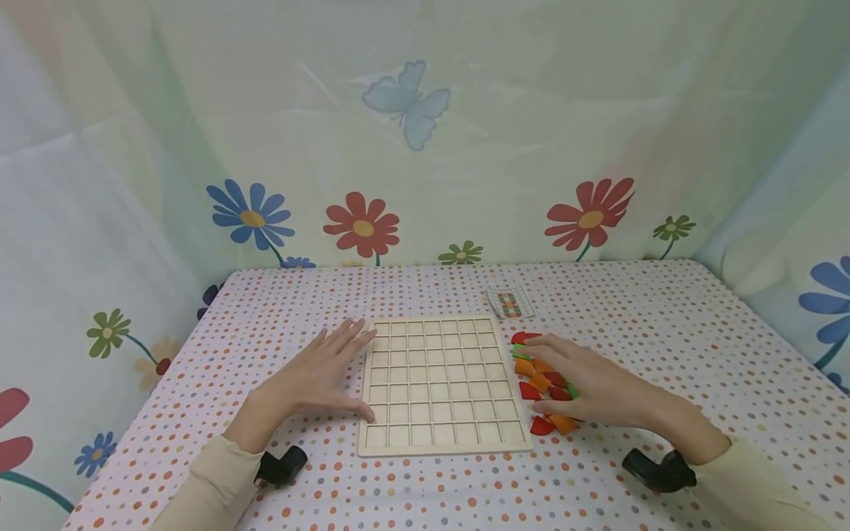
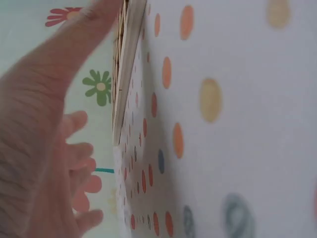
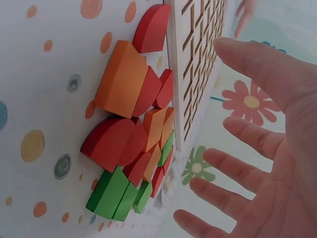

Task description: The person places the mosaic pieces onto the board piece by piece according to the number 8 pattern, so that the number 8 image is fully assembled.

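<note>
A pale wooden grid board (image 1: 441, 383) with square cells lies flat in the middle of the table. At its left edge is my left hand (image 1: 322, 376), fingers spread, thumb and fingertips at the rim. My right hand (image 1: 591, 380) hovers over a cluster of coloured blocks beside the board's right edge, fingers extended and holding nothing. In the right wrist view the cluster shows red quarter-round blocks (image 3: 108, 144), orange blocks (image 3: 121, 79) and green blocks (image 3: 106, 196), lying close together. From the head view, my right hand hides part of the cluster.
A small card (image 1: 510, 303) with a coloured grid pattern lies behind the board, toward the right. A dotted cloth (image 1: 279, 295) covers the table. Behind it hangs a curtain (image 1: 505, 147) printed with flowers and a butterfly. Black wrist devices (image 1: 282, 466) sit under both wrists.
</note>
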Demonstrator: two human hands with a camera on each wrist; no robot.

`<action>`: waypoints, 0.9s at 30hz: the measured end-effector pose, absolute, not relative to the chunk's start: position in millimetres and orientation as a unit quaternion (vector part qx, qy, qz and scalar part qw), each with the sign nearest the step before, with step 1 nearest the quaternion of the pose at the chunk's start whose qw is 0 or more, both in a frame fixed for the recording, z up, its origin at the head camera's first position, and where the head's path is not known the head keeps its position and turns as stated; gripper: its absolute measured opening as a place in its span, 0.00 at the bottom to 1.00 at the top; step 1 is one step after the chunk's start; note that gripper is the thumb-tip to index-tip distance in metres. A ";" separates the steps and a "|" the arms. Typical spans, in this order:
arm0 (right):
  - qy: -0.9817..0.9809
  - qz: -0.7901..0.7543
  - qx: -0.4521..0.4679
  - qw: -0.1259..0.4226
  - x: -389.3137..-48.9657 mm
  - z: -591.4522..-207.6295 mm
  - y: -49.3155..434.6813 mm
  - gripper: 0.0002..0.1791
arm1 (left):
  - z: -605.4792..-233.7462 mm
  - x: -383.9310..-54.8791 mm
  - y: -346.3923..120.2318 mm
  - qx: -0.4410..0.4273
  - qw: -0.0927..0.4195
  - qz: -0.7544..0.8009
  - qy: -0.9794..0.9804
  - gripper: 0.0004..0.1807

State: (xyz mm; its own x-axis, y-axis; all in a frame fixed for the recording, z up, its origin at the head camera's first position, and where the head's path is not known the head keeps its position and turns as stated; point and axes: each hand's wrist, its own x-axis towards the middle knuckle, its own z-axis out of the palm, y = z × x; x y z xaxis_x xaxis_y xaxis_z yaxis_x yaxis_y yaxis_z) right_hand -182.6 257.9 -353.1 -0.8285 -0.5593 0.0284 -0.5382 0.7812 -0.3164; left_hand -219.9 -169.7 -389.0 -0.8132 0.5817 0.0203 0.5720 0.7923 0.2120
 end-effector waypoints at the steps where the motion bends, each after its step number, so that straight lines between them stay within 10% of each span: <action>1: 0.943 -0.157 -0.291 0.034 -182.5 -353.2 258.0 0.43 | -390.4 -220.1 -170.9 0.302 0.026 0.103 0.947 0.70; 27: 0.896 -0.229 -0.333 0.184 -187.1 -352.2 253.7 0.16 | -386.0 -219.7 -177.4 0.273 0.134 0.140 0.942 0.70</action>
